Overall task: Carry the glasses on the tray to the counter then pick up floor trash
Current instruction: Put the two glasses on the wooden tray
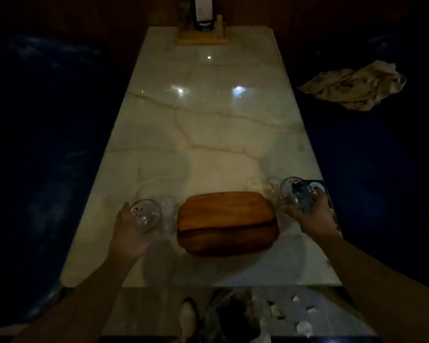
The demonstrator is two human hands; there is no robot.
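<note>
A brown wooden tray [227, 222] lies bare near the front edge of the marble table [208, 134]. My left hand [129, 236] grips a clear glass [145, 214] just left of the tray. To the right of the tray, my right hand [310, 216] holds another clear glass [295, 194], tilted, near the table's right edge. Small white scraps of trash [304, 326] lie on the dark floor below the table's front edge.
A wooden stand [201, 35] with a dark bottle sits at the table's far end. Dark blue seats [382, 181] flank both sides; a crumpled beige cloth [357, 85] lies on the right one. A dark object [318, 185] rests by my right hand. A plastic bag [235, 315] and a shoe [188, 315] are below.
</note>
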